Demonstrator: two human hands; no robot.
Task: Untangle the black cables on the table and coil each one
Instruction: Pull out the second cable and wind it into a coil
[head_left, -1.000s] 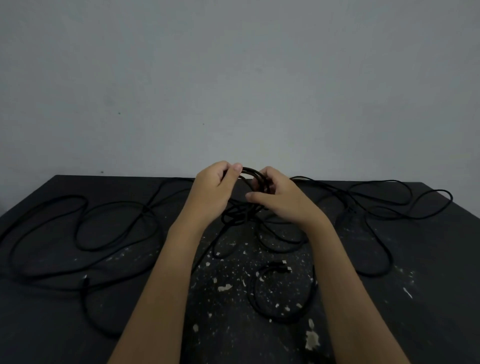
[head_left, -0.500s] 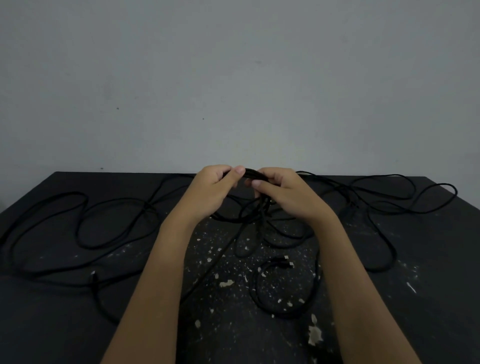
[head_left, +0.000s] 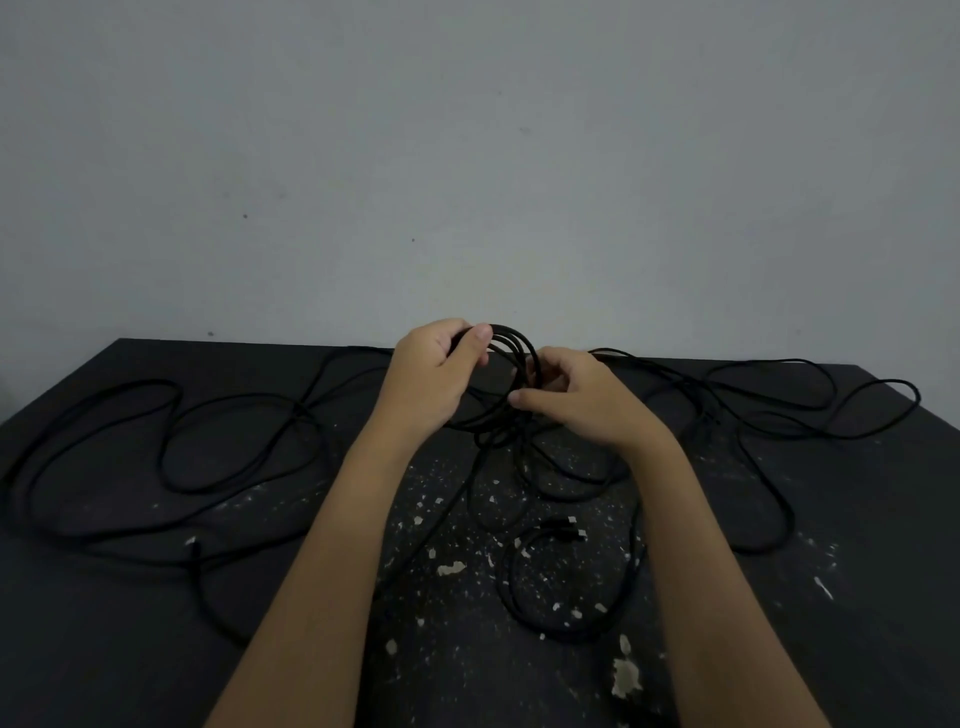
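The left hand (head_left: 436, 374) pinches the top of a small upright coil (head_left: 522, 345); the right hand (head_left: 582, 405) curls round its right side, above the bench's (head_left: 104, 623) far middle. Loose cable (head_left: 140, 383) hangs from the coil toward the near edge and sprawls long-ways to both side edges; bare bench shows at the near corners

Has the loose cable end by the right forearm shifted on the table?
No. The loose cable end lies beside the same white paint flecks on the table as before.
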